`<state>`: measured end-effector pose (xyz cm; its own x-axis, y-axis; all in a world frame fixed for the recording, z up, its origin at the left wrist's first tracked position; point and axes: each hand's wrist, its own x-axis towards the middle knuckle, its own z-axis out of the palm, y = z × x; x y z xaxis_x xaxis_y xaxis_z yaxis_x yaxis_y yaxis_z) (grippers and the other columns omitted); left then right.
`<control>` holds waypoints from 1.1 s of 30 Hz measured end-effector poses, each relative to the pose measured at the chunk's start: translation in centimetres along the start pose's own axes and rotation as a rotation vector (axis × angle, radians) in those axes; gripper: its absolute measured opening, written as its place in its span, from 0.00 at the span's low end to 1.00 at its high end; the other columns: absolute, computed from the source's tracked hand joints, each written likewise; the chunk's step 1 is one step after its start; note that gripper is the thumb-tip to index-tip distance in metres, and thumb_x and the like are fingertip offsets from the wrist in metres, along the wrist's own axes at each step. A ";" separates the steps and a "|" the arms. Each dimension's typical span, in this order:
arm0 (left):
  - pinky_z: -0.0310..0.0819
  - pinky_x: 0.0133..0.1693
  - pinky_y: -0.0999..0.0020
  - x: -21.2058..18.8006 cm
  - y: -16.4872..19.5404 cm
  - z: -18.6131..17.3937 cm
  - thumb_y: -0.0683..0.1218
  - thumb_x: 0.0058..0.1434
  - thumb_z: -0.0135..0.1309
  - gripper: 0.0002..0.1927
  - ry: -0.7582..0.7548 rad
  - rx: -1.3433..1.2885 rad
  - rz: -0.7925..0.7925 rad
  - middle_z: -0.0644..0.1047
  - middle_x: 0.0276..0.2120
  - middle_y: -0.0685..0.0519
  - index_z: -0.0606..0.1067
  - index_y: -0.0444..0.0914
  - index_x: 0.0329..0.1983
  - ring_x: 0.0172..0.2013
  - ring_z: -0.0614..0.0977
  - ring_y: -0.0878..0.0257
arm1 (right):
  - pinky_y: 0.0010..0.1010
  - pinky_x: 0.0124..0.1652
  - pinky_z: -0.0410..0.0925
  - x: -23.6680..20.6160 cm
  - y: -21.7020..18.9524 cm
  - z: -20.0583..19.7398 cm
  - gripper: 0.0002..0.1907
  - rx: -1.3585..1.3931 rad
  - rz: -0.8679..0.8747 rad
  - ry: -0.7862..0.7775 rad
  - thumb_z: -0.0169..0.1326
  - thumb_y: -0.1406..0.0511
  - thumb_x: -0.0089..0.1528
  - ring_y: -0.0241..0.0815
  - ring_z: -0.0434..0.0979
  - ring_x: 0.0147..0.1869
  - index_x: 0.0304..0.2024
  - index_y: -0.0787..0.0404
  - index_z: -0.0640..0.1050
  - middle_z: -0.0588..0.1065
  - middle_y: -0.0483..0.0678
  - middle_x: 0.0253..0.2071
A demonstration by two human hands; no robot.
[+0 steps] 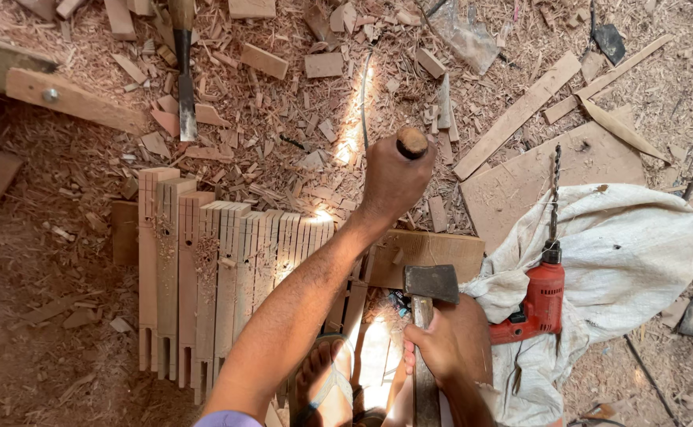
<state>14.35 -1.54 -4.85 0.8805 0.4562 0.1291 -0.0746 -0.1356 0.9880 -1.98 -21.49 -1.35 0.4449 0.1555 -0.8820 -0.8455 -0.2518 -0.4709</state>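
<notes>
Sawdust and wood chips cover the ground (38,316) all round. Nearest, the right hand (451,341) is clenched on a hammer (429,286) handle — head just beside a red drill (538,299) lying on pale cloth (631,253). Further out, the left hand (392,180) is fisted round a chisel handle (411,142), above a row of slotted wooden pieces (220,269). Beyond, another chisel (183,71) lies among offcuts.

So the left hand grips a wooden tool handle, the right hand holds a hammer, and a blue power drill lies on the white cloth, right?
Not quite: the power drill is red, not blue, as the head view shows. The rest holds: left hand on the wooden tool handle, right hand holding the hammer, drill on the white cloth.
</notes>
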 end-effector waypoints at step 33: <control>0.68 0.17 0.69 5.8 -1.5 1.1 0.47 0.63 0.57 0.16 -0.015 0.080 -0.356 0.75 0.13 0.54 0.79 0.31 0.23 0.16 0.77 0.70 | 0.35 0.22 0.69 3.9 -33.9 4.8 0.07 -1.292 -0.338 0.086 0.56 0.73 0.60 0.48 0.76 0.23 0.37 0.75 0.76 0.77 0.61 0.27</control>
<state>20.04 0.36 -5.66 0.8514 0.4746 -0.2235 0.2740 -0.0391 0.9609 26.97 -7.78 11.25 0.6330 0.3406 -0.6952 0.1713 -0.9374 -0.3033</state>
